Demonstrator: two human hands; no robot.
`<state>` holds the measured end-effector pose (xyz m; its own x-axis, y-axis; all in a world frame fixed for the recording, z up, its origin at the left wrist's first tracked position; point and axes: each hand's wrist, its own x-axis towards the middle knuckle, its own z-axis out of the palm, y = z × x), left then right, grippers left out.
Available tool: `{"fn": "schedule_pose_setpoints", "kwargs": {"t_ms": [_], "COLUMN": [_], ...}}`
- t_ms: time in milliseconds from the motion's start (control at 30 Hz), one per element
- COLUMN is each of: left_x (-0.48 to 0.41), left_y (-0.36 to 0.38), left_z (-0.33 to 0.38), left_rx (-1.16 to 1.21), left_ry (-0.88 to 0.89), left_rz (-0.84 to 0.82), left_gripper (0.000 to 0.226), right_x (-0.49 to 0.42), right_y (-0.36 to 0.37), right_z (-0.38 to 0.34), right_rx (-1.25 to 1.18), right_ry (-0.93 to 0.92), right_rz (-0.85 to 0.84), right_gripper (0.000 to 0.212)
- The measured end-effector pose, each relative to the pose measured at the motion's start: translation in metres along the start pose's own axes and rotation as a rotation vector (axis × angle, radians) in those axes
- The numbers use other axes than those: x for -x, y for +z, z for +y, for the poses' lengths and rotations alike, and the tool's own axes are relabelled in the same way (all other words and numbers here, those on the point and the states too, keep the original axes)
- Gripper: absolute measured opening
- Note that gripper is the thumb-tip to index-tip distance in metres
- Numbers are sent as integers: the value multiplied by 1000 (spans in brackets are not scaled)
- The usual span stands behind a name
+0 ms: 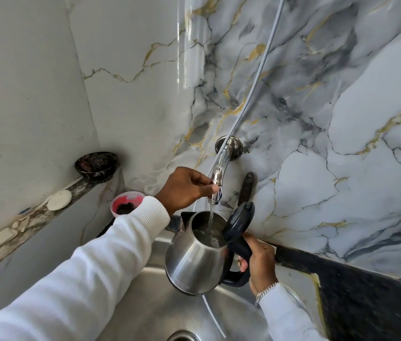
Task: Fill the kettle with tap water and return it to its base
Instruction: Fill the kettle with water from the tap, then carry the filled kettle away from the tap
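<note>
A steel kettle [194,262] with a dark handle hangs over the sink [145,303], its dark lid [240,221] flipped open. My right hand [259,263] grips the kettle's handle. A chrome tap [219,178] juts from the marble wall, and a thin stream of water [210,220] runs from its spout into the kettle's mouth. My left hand [184,189] is closed on the tap near the spout. The kettle's base is not in view.
A dark bowl [97,164] sits on the left ledge, with soap pieces [59,200] along it. A pink container [127,204] stands in the corner behind my left sleeve. A grey hose [258,77] runs up the wall. Dark counter [366,296] lies right.
</note>
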<state>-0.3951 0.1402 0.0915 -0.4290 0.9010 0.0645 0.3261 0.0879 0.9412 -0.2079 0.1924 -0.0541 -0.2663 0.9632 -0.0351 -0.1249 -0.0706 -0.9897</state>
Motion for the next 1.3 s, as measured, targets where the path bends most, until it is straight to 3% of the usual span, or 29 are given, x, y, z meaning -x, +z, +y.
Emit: {"fn": "schedule_pose_setpoints", "kwargs": {"t_ms": [100,233,367,433,500,600,767,1033,1300], "left_x": [-2,6,32,60,86,118,155,205,234], "left_y": [8,27,45,53,59,68,65,73,98], "left_z": [-1,1,4,6,7,5,5,6,22], "left_rx": [-52,-194,-227,-129,-129,-232,-249,-556,-423], "left_ry": [-12,23,203,442,658,785,643,491,386], "left_rz": [85,339,464,383,135,-47,149,109,18], "left_gripper": [24,36,21,35,52,62,50,57,53], "right_x": [2,10,24,33,41,61,95,135,174], "right_y": [-1,-5,-16,-23,-28,-39,-63,-94,-120], "right_z": [-1,-6,-14,-20,-25,-38,-55,-73,-85], "right_rx": [-7,2,24,37,57,81,97,61,44], "right_ry": [10,5,-4,-22,-38,-64,-47,-58,-75], "right_rz": [-6,-11,5,22,50,82,126,222,314], "right_gripper": [51,53,50,52,52,49,47,49,50]}}
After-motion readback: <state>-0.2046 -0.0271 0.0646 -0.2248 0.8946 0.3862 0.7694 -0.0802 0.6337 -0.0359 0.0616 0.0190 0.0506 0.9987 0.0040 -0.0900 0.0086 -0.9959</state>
